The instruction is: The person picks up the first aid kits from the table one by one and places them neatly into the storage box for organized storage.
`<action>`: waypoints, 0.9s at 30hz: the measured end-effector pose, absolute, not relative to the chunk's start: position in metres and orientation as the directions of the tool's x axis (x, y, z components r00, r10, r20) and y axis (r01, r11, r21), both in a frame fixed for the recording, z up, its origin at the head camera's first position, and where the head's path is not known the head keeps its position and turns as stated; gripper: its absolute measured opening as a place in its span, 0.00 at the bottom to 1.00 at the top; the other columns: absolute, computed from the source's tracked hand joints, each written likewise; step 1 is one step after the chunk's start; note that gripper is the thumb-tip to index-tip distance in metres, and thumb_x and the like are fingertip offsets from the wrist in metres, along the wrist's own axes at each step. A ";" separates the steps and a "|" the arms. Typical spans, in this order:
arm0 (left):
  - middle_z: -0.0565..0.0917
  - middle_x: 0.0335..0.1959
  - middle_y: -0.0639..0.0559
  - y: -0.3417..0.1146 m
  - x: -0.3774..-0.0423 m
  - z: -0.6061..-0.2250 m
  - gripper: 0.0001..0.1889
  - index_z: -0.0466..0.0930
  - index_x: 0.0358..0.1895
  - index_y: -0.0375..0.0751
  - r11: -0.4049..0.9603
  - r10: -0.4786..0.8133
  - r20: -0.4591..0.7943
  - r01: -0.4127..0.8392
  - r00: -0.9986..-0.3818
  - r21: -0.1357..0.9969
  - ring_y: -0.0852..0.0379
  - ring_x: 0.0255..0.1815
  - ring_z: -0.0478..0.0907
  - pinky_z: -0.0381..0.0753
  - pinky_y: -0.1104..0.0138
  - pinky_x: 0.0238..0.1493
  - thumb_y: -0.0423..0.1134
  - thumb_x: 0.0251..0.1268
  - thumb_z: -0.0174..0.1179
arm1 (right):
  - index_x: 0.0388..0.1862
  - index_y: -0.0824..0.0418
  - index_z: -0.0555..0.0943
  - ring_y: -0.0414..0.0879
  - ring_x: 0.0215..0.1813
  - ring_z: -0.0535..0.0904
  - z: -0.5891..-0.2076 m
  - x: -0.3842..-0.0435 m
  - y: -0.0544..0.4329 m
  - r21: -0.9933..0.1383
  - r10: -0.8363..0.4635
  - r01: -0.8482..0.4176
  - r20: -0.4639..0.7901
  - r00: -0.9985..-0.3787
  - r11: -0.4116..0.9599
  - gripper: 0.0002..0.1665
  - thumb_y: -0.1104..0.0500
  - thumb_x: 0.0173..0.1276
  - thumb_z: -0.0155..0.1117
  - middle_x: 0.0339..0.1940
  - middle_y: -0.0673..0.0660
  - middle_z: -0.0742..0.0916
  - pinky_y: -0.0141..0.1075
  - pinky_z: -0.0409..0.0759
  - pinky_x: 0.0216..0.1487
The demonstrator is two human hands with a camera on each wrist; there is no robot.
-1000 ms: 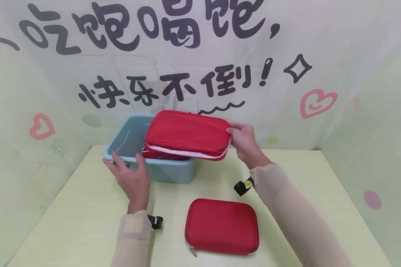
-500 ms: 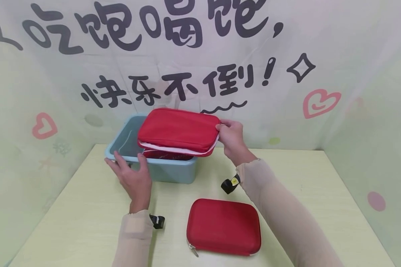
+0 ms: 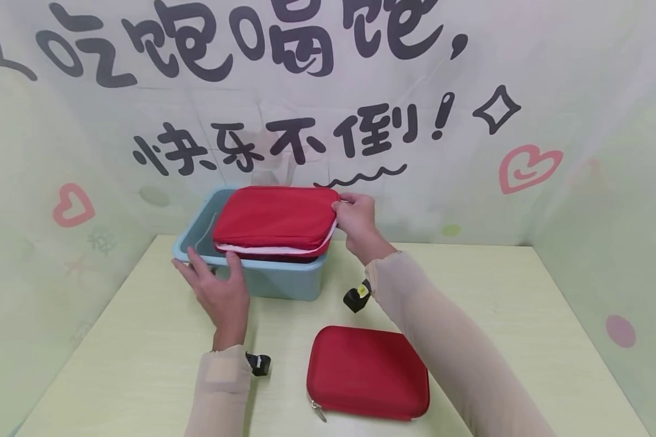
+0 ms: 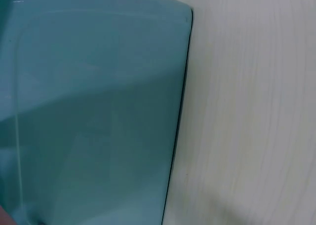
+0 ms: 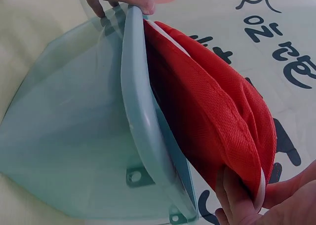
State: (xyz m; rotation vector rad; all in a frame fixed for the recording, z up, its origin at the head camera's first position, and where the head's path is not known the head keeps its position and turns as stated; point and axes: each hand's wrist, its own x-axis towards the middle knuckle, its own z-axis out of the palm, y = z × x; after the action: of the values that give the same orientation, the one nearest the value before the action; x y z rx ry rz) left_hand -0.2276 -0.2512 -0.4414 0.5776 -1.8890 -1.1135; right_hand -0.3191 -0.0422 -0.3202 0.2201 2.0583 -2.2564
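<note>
A red fabric zip pouch (image 3: pixel 279 215) with a white zipper edge lies tilted over the mouth of a light blue plastic bin (image 3: pixel 284 282). My right hand (image 3: pixel 358 221) pinches the pouch at its right end, thumb on top and fingers beneath, as the right wrist view shows. At the bin's front left, my left hand (image 3: pixel 218 297) holds the rim, some fingertips over it and others against the outer wall. Under the pouch, most of the bin's inside is hidden. The left wrist view is filled by the bin's side wall (image 4: pixel 98 111) and the tabletop.
A second red zip case (image 3: pixel 366 373), hard-looking with a metal zipper pull, lies on the pale wooden table (image 3: pixel 126 352) in front, partly overlapped by the right forearm. Behind the bin hangs a white backdrop (image 3: pixel 415 212) with large black writing.
My right hand has moved left and the pouch has gone left and lower, covering more of the bin. The left hand has stayed at the rim.
</note>
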 end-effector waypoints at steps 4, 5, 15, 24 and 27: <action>0.41 0.82 0.46 -0.252 -0.228 -0.441 0.44 0.51 0.80 0.42 0.511 -0.720 0.448 0.032 -0.530 0.859 0.54 0.78 0.51 0.65 0.53 0.70 0.59 0.68 0.55 | 0.67 0.71 0.73 0.51 0.50 0.84 -0.319 -0.319 -0.051 -0.984 0.024 0.162 -0.164 -0.986 -0.078 0.24 0.67 0.74 0.54 0.58 0.64 0.81 0.38 0.83 0.53; 0.41 0.82 0.46 -0.253 -0.228 -0.441 0.44 0.51 0.80 0.42 0.514 -0.718 0.451 0.033 -0.529 0.857 0.54 0.78 0.51 0.65 0.53 0.70 0.59 0.68 0.55 | 0.67 0.71 0.73 0.51 0.50 0.84 -0.319 -0.319 -0.052 -0.984 0.024 0.162 -0.164 -0.986 -0.073 0.24 0.68 0.73 0.55 0.58 0.64 0.81 0.38 0.83 0.52; 0.41 0.82 0.45 -0.252 -0.229 -0.442 0.44 0.51 0.80 0.40 0.515 -0.718 0.455 0.037 -0.527 0.856 0.56 0.79 0.49 0.66 0.54 0.69 0.58 0.67 0.57 | 0.67 0.69 0.73 0.51 0.53 0.81 -0.322 -0.321 -0.065 -0.985 0.032 0.175 -0.175 -0.984 -0.015 0.24 0.68 0.73 0.56 0.60 0.63 0.79 0.38 0.81 0.55; 0.42 0.82 0.45 -0.252 -0.228 -0.442 0.44 0.52 0.79 0.41 0.511 -0.723 0.453 0.038 -0.521 0.859 0.56 0.79 0.50 0.66 0.55 0.70 0.59 0.67 0.57 | 0.69 0.68 0.72 0.51 0.44 0.85 -0.326 -0.318 -0.072 -0.982 -0.010 0.186 -0.185 -0.983 -0.031 0.26 0.66 0.74 0.57 0.57 0.64 0.82 0.38 0.84 0.49; 0.42 0.82 0.45 -0.252 -0.228 -0.442 0.44 0.53 0.79 0.41 0.502 -0.725 0.448 0.045 -0.523 0.864 0.55 0.78 0.50 0.66 0.55 0.70 0.58 0.67 0.57 | 0.69 0.69 0.70 0.52 0.45 0.85 -0.326 -0.318 -0.073 -0.982 -0.059 0.182 -0.179 -0.982 -0.044 0.26 0.67 0.74 0.56 0.57 0.65 0.82 0.40 0.84 0.50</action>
State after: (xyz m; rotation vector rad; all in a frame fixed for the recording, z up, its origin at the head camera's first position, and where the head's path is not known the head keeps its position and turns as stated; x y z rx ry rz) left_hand -0.2279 -0.2521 -0.4420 0.5642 -1.8706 -1.1083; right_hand -0.3181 -0.0729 -0.3260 0.1339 2.0488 -2.1525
